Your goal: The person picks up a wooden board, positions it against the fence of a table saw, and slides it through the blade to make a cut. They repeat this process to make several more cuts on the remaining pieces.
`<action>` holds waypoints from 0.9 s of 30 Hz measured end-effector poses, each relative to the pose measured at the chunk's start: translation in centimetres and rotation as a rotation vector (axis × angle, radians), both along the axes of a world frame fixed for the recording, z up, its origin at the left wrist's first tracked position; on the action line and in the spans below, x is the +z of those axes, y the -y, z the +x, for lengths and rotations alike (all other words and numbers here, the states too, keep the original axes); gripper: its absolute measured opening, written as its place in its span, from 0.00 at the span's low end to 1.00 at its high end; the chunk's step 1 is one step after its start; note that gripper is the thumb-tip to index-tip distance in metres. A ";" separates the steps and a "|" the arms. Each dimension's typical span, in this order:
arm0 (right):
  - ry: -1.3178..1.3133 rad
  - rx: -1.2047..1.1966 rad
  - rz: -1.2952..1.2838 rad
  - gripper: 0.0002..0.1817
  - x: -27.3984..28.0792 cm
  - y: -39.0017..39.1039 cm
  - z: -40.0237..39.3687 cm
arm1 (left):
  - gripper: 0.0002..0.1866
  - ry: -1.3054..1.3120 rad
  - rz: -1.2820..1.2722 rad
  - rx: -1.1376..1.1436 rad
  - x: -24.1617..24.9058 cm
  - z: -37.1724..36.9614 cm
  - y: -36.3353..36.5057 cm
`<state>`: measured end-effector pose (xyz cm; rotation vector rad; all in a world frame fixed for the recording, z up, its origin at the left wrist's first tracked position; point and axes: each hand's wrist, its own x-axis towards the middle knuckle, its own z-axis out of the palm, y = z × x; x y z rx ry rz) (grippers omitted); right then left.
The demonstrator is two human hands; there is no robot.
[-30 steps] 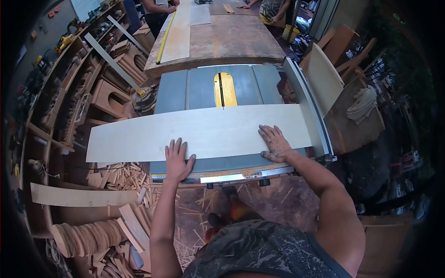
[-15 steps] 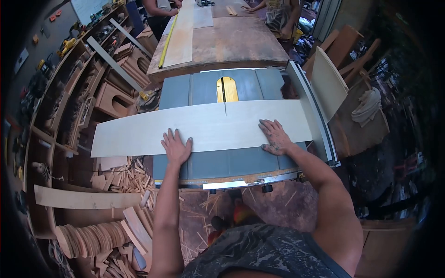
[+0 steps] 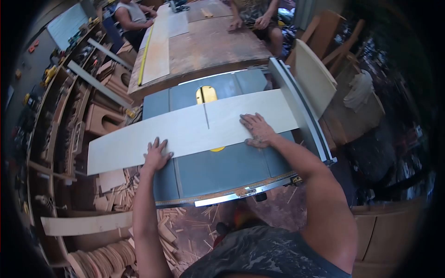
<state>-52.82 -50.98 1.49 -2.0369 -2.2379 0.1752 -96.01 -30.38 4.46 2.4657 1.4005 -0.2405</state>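
A long pale plywood board (image 3: 190, 127) lies crosswise on the grey table saw (image 3: 222, 171). My left hand (image 3: 157, 155) rests on its near edge toward the left, fingers spread. My right hand (image 3: 257, 131) lies flat on the board nearer its right end, fingers also apart. Between the hands, a narrow dark slit runs inward from the board's far edge, in line with the yellow throat plate (image 3: 206, 94). The board covers the plate's middle. At its right end the board meets the metal fence (image 3: 302, 109).
Behind the saw stands a worktable (image 3: 199, 46) with a sheet and a yellow measuring tape (image 3: 145, 58); two people are beside it. Shelves (image 3: 60, 109) line the left side. Wood offcuts (image 3: 121, 194) litter the floor. A panel (image 3: 315, 76) leans right of the fence.
Both hands and the board have moved forward over the saw. The slit reaches farther into the board, and the throat plate's near end now shows. My head view has tilted and shifted.
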 end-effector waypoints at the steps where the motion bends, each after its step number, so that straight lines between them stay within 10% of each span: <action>1: 0.003 0.004 0.011 0.50 -0.1 -0.6 0.3 | 0.42 -0.005 0.006 0.041 -0.7 0.6 -0.6; 27: 0.045 0.030 0.069 0.49 -1.3 -7.5 4.4 | 0.48 -0.127 -0.017 0.194 -1.8 5.1 -8.1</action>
